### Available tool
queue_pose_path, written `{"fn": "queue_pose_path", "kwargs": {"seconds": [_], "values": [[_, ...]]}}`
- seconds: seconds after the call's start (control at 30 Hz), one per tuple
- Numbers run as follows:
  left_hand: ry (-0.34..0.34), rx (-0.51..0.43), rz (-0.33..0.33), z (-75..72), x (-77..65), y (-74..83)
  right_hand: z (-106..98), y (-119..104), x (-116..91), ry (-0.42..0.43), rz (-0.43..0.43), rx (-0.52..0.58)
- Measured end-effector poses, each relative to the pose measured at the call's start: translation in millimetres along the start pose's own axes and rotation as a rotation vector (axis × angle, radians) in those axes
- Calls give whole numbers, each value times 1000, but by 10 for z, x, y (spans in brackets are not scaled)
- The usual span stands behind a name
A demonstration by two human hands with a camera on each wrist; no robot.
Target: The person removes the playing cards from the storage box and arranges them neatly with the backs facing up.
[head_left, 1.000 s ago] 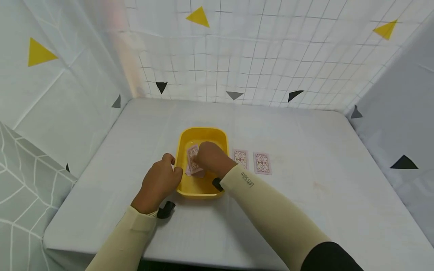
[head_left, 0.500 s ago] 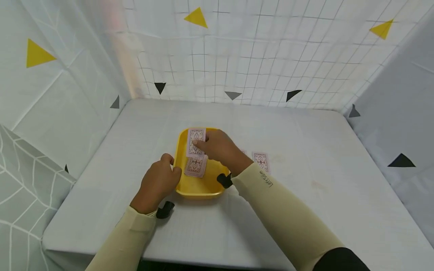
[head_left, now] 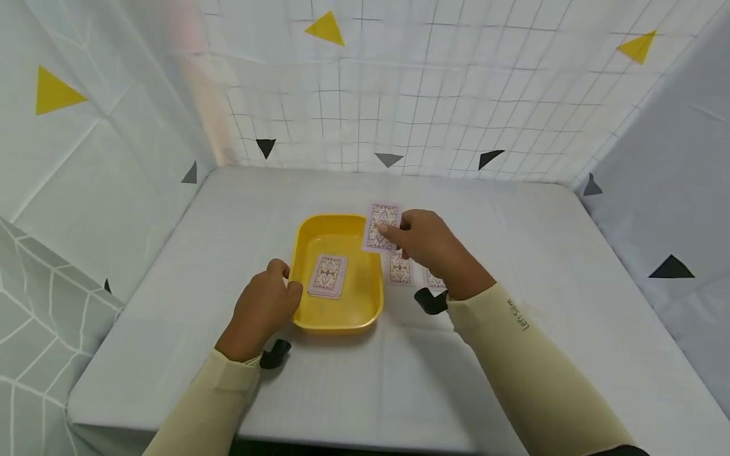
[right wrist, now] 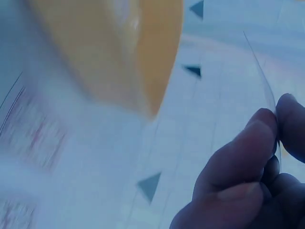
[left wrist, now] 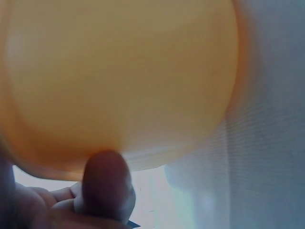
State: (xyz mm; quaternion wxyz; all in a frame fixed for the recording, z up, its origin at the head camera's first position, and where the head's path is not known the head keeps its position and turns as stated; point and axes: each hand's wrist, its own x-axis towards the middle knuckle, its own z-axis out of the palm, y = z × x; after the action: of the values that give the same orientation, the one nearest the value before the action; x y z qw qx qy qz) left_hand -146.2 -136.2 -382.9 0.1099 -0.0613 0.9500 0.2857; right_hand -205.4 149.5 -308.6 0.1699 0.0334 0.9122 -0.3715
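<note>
Between thumb and fingers, my right hand (head_left: 438, 250) pinches one playing card (head_left: 382, 227), its patterned back facing me. The card is raised above the right rim of a yellow plastic tray (head_left: 356, 316). Edge-on, the same card (right wrist: 265, 81) appears thin and slightly bent in the right wrist view. A small stack of playing cards (head_left: 327, 277) lies back-up inside the tray. My left hand (head_left: 259, 310) grips the tray's left rim; in the left wrist view the thumb (left wrist: 108, 183) presses against the tray's wall (left wrist: 124, 71).
Just right of the tray, two spots on the table hold cards, a nearer card (head_left: 399, 270) and a farther-right card (head_left: 433, 281) partly covered by my right wrist. White cloth covers the table (head_left: 319, 392). A gridded sheet (head_left: 399, 88) hangs behind it.
My right hand has lifted a card off the stack in the tray and carried it rightward past the rim. The left hand keeps its hold on the tray.
</note>
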Motion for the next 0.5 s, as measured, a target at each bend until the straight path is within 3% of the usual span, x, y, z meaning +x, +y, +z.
{"fn": "queue_pose_path", "kwargs": {"seconds": [0.27, 0.5], "values": [[-10, -5, -9, -26, -6, 9, -358, 668, 4, -12, 94, -42], [-20, 4, -9, -53, -6, -11, -533, 1195, -9, -62, 125, -86]]}}
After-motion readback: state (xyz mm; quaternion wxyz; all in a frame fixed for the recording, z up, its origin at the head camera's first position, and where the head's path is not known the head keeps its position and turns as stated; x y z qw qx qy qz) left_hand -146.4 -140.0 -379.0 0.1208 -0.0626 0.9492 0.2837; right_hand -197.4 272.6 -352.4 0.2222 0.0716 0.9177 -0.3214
